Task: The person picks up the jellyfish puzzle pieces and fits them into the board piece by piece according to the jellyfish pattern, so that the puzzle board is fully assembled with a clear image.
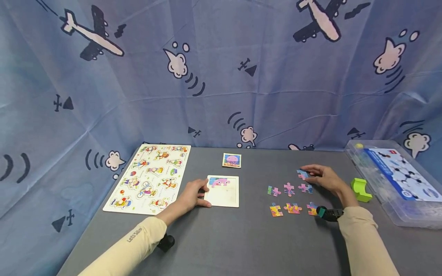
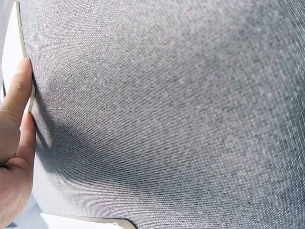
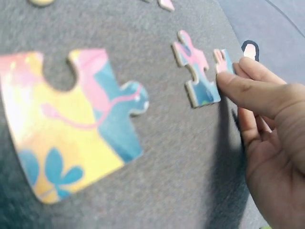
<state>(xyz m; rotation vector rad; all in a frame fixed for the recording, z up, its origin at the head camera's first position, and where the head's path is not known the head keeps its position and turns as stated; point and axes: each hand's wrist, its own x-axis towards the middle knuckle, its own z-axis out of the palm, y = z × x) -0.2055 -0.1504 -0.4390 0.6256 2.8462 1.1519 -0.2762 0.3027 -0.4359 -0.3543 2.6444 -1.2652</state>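
Observation:
My left hand (image 1: 191,196) holds the left edge of a white square puzzle tray (image 1: 224,194), its fingers also at that edge (image 2: 18,88) in the left wrist view. Pink and blue pieces (image 1: 219,182) lie along the tray's top left. On the right, my right hand (image 1: 326,178) pinches a blue and pink jigsaw piece (image 1: 302,174) between thumb and fingers; the hand partly covers it (image 3: 222,62) in the right wrist view. Nearer lie another pink and blue piece (image 3: 198,71) and a yellow, pink and blue piece (image 3: 90,124).
Several loose jigsaw pieces (image 1: 292,208) lie in two rows left of the right hand. A small octopus picture card (image 1: 231,160) lies behind the tray. A figure board (image 1: 152,176) is at left; a green block (image 1: 360,189) and a clear plastic case (image 1: 390,207) are at right.

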